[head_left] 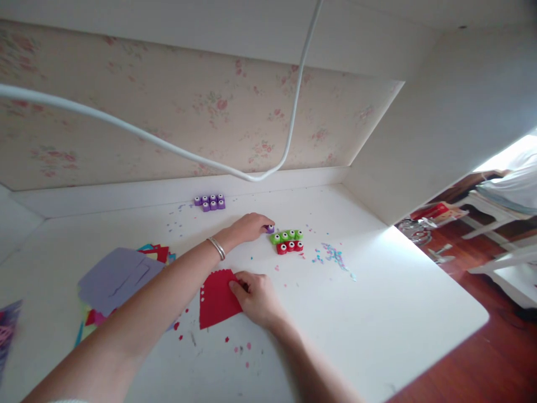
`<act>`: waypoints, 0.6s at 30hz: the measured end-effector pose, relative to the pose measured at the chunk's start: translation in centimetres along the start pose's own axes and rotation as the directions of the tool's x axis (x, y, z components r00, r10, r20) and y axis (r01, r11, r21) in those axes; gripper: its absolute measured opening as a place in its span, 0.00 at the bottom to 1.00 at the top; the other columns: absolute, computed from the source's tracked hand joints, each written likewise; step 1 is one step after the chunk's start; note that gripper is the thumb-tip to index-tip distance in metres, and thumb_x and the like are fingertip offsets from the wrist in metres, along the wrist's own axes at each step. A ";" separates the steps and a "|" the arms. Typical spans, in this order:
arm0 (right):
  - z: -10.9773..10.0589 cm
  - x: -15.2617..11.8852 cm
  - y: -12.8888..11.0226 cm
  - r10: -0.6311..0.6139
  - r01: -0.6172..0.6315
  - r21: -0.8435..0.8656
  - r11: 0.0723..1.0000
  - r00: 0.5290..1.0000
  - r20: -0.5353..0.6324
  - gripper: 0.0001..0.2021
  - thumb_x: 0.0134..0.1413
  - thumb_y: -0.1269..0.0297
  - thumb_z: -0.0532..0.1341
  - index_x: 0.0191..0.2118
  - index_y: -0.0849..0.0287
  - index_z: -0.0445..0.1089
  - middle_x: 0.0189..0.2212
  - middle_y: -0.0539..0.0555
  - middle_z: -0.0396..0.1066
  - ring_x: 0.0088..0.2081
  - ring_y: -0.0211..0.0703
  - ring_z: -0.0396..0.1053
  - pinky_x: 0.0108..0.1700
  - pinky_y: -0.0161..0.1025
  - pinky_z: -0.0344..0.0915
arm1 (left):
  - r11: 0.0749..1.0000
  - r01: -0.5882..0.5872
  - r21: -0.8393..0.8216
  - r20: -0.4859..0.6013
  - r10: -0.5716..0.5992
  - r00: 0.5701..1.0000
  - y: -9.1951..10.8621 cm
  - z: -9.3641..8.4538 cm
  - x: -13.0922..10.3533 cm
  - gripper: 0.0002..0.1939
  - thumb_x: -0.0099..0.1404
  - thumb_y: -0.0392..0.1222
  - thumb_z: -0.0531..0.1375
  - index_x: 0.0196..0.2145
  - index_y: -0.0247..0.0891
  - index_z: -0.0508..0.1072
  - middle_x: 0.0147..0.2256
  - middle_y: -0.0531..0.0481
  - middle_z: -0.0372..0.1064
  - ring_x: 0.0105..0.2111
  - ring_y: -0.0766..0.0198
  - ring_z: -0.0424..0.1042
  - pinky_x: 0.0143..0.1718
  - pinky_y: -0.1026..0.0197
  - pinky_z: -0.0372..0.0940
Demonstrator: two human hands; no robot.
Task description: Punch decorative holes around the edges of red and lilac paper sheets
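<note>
My left hand, with a silver bracelet at its wrist, reaches across to a small purple craft punch and has its fingertips closed on it. That punch sits right behind a row of green craft punches, with red craft punches in front of the green ones. Nearer to me, my right hand pinches the right edge of a sheet of red paper. Small punched holes run along the paper's left edge, and its top edge is scalloped.
More purple craft punches stand by the back wall. Coloured paper is stacked at left, partly behind my left arm. Punched confetti lies scattered on the white table. A white cable hangs across the view above.
</note>
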State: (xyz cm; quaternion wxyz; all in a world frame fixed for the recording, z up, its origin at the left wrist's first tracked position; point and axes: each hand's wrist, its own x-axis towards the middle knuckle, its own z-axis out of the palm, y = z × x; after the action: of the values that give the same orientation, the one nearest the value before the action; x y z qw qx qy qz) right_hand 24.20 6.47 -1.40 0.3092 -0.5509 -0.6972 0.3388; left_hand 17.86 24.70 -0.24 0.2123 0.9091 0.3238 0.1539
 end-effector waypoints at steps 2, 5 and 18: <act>0.0 0.0 0.0 0.000 0.000 -0.004 1.000 1.000 0.003 0.11 0.58 0.67 0.54 0.27 0.59 0.69 0.21 0.48 0.66 0.24 0.34 0.58 0.27 0.32 0.53 | 0.999 -0.036 0.001 0.026 0.036 0.999 0.1 0.3 0.3 0.14 0.61 0.38 0.58 0.45 0.46 0.76 0.45 0.51 0.75 0.47 0.58 0.72 0.49 0.62 0.61; 0.0 0.1 0.1 0.006 -0.006 -0.002 1.000 1.000 -0.001 0.11 0.58 0.66 0.54 0.27 0.59 0.69 0.21 0.48 0.65 0.24 0.34 0.58 0.27 0.32 0.53 | 0.998 -0.067 0.011 0.041 0.067 0.997 0.2 0.6 0.4 0.17 0.63 0.37 0.57 0.48 0.45 0.74 0.48 0.50 0.74 0.48 0.58 0.71 0.50 0.61 0.61; 0.2 0.1 0.3 0.024 -0.024 0.027 0.999 1.000 -0.016 0.09 0.57 0.67 0.55 0.28 0.58 0.70 0.21 0.48 0.66 0.23 0.34 0.58 0.26 0.32 0.50 | 0.959 0.147 0.241 -0.180 -0.105 0.978 -2.7 -3.0 -3.1 0.16 0.66 0.35 0.50 0.46 0.39 0.74 0.47 0.45 0.72 0.48 0.57 0.69 0.52 0.57 0.60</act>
State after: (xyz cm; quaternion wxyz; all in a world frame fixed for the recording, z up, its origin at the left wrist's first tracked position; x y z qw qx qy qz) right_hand 24.20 6.54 -1.70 0.3178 -0.5579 -0.6835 0.3473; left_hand 12.93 25.38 0.59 0.0765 0.8902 0.4146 0.1725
